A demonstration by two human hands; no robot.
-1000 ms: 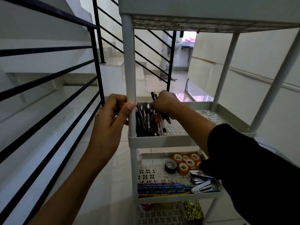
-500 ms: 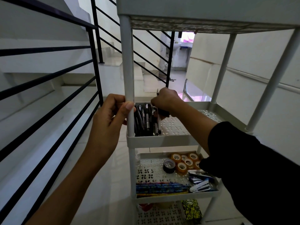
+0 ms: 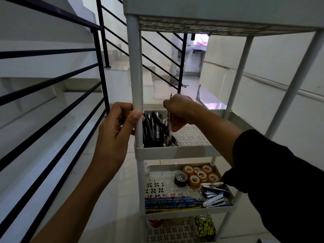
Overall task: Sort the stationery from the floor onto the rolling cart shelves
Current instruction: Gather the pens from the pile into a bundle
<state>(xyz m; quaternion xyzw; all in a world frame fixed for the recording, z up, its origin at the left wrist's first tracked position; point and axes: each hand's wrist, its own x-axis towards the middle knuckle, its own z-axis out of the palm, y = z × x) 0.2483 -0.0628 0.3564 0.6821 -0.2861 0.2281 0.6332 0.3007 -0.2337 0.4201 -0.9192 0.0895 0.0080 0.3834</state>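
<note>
Tiled landing [image 3: 108, 199] beside a white staircase, bounded at left by a black railing [image 3: 52, 95]. Stood on it: white rolling cart [image 3: 175, 151] of stacked perforated shelves.

Right hand [image 3: 177, 109] closed around a single pen [image 3: 169, 127], held nearly upright, tip showing above the knuckles, lower end down among the pens [image 3: 154, 130] already lying in the left part of the middle shelf. Right half of that shelf bare perforated plastic. Black sleeve [image 3: 280, 181] reached in from lower right.

Left hand [image 3: 115, 130] wrapped around the front-left post [image 3: 136, 85] of the cart, thumb pressed across its front just above the shelf rim.

Shelf below: a cluster of amber tape rolls [image 3: 199, 174] at the back, one black tape roll [image 3: 181, 178] touching them on the left, staplers [image 3: 214, 195] along the right side, patterned pencils [image 3: 173, 203] laid flat along the front edge.

Lowest shelf, partly hidden: a black-and-yellow patterned box [image 3: 205, 225] at right, something red [image 3: 155, 223] at left, too obscured to identify.
</note>
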